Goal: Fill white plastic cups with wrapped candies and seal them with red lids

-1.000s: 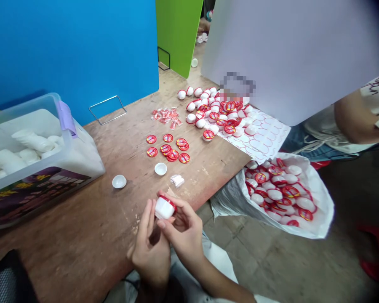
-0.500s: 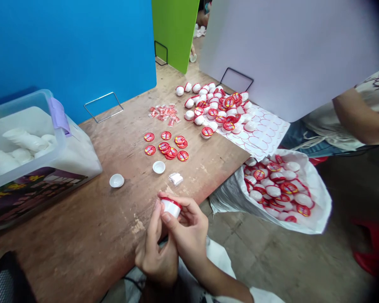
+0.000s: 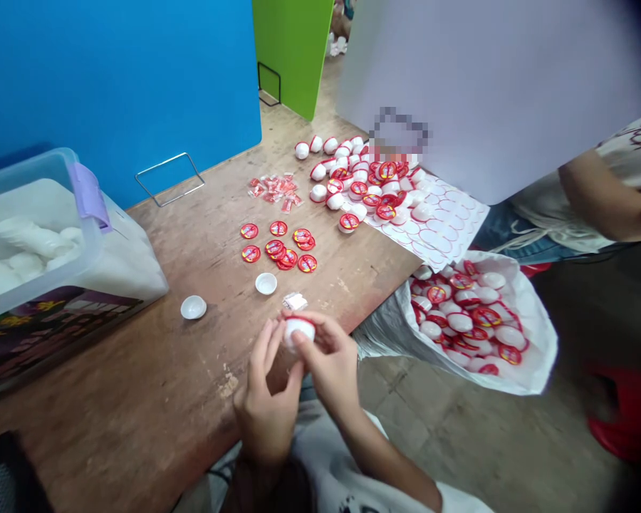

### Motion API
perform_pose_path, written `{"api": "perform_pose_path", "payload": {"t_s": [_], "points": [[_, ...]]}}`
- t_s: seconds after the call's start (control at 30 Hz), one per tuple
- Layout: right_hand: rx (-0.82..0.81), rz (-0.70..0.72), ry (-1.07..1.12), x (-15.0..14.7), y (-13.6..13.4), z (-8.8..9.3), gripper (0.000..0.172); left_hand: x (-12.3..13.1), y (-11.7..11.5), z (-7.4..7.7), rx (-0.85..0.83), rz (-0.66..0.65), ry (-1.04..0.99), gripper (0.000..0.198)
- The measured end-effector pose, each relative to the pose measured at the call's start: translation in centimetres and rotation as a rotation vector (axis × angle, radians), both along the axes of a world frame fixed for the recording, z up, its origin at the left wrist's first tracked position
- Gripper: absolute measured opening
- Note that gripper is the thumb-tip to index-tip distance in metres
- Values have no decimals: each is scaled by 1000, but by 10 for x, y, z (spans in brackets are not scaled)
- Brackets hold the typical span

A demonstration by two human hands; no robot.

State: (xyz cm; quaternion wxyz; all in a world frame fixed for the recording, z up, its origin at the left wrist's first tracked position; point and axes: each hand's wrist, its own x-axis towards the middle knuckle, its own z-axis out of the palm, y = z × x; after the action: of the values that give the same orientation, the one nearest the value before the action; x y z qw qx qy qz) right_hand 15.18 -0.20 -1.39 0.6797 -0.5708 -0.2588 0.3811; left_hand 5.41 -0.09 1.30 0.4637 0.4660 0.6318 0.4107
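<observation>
We see the left hand [image 3: 264, 410] and right hand [image 3: 325, 367] pinching a white plastic cup [image 3: 299, 335] (its red rim perhaps a label); a slack pinch could drop it.

Blue partition [image 3: 117, 92], scuffed wooden table [image 3: 112, 399]

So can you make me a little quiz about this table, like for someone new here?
1. True or false: the white cup with a red rim is held between the left hand and the right hand.

2. What is inside the clear plastic tub?
A) red discs
B) stacks of white cups
C) small red packets

3. Fill the gap: the white sack sits on the ___, beside the table.

Key: 1 true; 2 B; 3 floor.
</observation>
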Motion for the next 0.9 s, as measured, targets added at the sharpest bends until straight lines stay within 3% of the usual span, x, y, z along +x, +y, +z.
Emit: {"api": "perform_pose_path", "payload": {"t_s": [0.07,0.17,0.3,0.43,0.57,0.67,0.8,0.9], "points": [[-25,-99,-202,38,20,-19,18,-13,18,-1,194,-66,197,64],[-89,-267,-596,110,59,-52,26,-53,49,-4,463,-2,525,44],[-96,-246,-869,180,102,-83,30,-100,82,-19,407,45,676,47],[81,-166,-1161,202,121,-86,21,-109,96,-38,324,60,690,55],[127,-312,-1224,222,140,-77,16,-105,104,-48,244,57,734,63],[87,-358,-1231,242,162,-81,10,-103,114,-52,228,33,757,64],[29,-218,-1234,257,182,-99,13,-102,128,-60,226,42,769,58],[5,-139,-1329,251,189,-102,22,-103,134,-66,223,2,773,54]]}}
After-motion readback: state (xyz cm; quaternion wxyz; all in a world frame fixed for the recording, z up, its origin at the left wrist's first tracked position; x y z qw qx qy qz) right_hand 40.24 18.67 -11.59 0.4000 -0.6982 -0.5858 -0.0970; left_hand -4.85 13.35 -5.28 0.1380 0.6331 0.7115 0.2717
